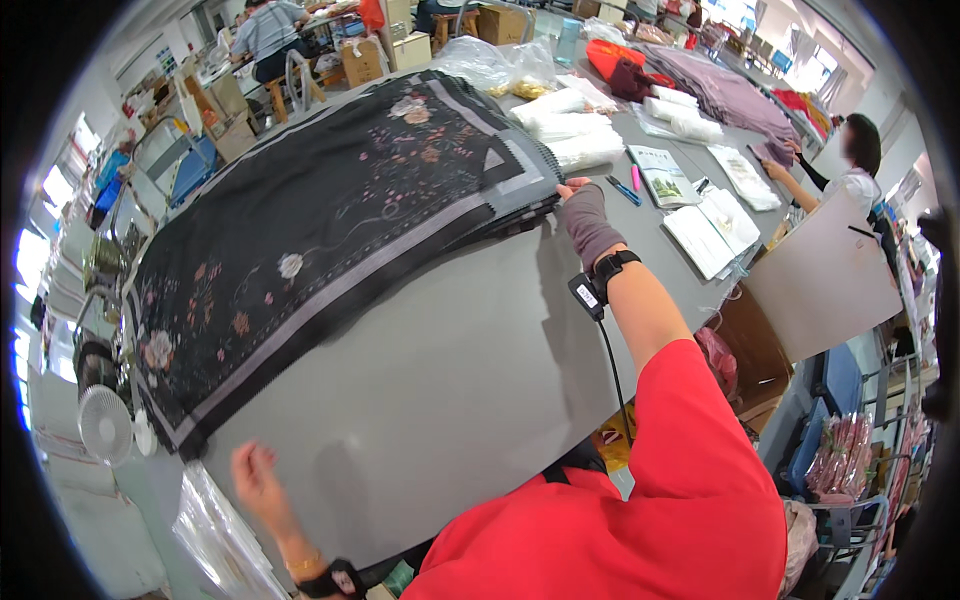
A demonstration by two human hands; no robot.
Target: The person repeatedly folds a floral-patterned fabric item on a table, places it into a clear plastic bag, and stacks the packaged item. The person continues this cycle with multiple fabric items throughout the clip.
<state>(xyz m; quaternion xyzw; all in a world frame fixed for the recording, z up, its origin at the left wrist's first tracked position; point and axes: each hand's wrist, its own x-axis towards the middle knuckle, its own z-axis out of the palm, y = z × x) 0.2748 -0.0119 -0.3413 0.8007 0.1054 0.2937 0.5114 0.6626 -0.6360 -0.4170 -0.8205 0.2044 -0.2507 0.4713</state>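
A thick stack of black floral scarves (330, 190) with grey borders and zigzag edges lies spread over the table. At the stack's right-hand corner my right hand (588, 215), in a grey fingerless glove, has its fingertips closed on the scarf edge. A black strap with a small cabled box circles that wrist. My left hand (260, 485) hangs near the table's near left edge, a little short of the scarf's near corner. Its fingers are loosely bent, slightly blurred, with nothing visible in them. Beside it are clear plastic sleeves (215, 530).
Rolled white packets (575, 130), pens (624, 190), a booklet (662, 175) and an open notebook (712, 232) lie to the right on the grey table (420, 400). A co-worker (855, 165) reaches in at far right. A white fan (105, 425) stands at left.
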